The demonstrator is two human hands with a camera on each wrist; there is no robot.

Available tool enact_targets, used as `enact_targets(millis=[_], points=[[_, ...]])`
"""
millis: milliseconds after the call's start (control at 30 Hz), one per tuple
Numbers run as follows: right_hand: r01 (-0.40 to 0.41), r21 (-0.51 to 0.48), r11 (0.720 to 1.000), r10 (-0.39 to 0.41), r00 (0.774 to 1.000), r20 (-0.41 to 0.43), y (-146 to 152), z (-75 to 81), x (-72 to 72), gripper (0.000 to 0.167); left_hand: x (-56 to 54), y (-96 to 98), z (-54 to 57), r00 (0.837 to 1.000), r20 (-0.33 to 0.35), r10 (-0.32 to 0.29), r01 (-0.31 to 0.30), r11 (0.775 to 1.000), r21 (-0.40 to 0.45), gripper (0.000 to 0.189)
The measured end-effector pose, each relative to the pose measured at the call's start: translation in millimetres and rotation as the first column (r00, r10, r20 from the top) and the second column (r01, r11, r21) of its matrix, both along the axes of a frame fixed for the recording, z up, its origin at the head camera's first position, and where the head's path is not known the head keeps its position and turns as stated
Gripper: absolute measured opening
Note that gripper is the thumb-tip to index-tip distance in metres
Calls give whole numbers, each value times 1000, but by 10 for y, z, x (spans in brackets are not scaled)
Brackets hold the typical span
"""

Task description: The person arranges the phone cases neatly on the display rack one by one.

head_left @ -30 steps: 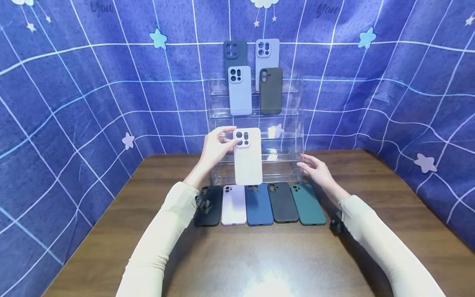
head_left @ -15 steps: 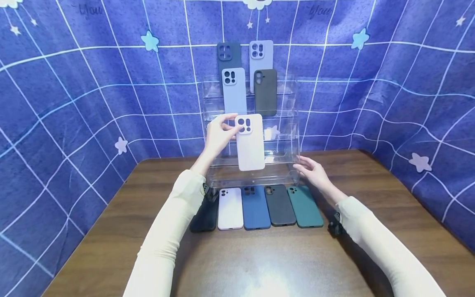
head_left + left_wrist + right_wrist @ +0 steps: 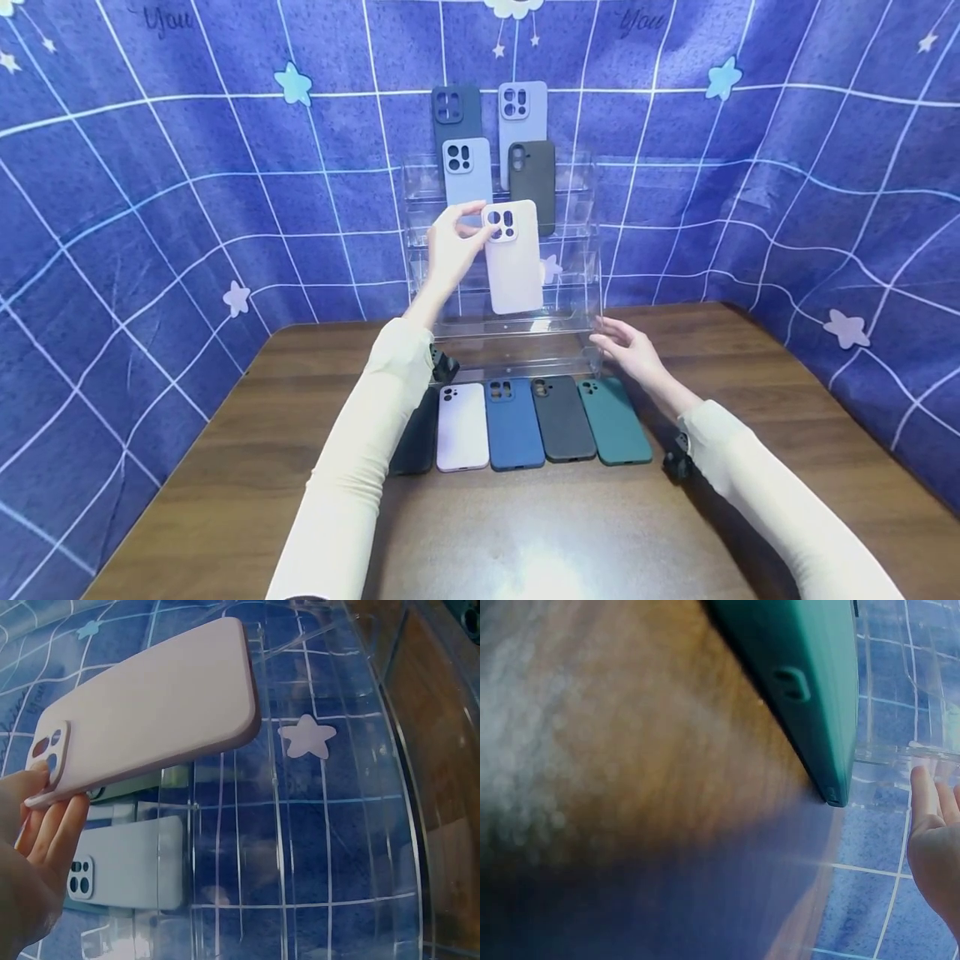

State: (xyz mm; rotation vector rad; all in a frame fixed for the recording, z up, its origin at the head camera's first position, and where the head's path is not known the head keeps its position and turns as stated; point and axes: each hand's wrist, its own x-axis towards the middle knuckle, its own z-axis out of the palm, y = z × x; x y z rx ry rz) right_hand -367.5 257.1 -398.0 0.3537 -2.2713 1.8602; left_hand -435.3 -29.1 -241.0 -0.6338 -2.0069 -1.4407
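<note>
My left hand [image 3: 454,250] pinches a pale pink phone case [image 3: 515,271] by its camera-cutout corner, thumb in front and fingers behind. In the left wrist view this case [image 3: 165,697] hangs before a clear tiered display stand [image 3: 510,327]. At the stand's lower right side, the fairly straight fingers of my right hand [image 3: 633,354] touch its edge. Upright on the upper tiers are a dark blue case [image 3: 468,125], a lavender case [image 3: 534,125], a light blue case [image 3: 468,185] and a dark grey-green case [image 3: 536,179]. The pink case overlaps the lower part of the light blue one.
Lying in a row before the stand are a black case [image 3: 414,442], partly hidden by my left sleeve, a pale lilac case [image 3: 462,429], a blue case [image 3: 516,429], a dark grey case [image 3: 564,421] and a green case [image 3: 615,425]. A blue grid-patterned cloth [image 3: 322,208] hangs behind the wooden table [image 3: 300,417].
My left hand has raised the pink case from the stand's lower tiers to the height of its middle and slightly to the right. The right hand stays at the stand's side.
</note>
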Motion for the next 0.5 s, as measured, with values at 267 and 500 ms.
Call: enact_targets(millis=[267,500], points=[[11,17,1000,-10,1000,-16,91,-142,-104,54,-140,113,75,999,-29,28,-25,996,89,37],[8,22,1000,-6,999,-53,104,-240,-189,55,-227,167,118,997,-62,47,-40,992,117,37]])
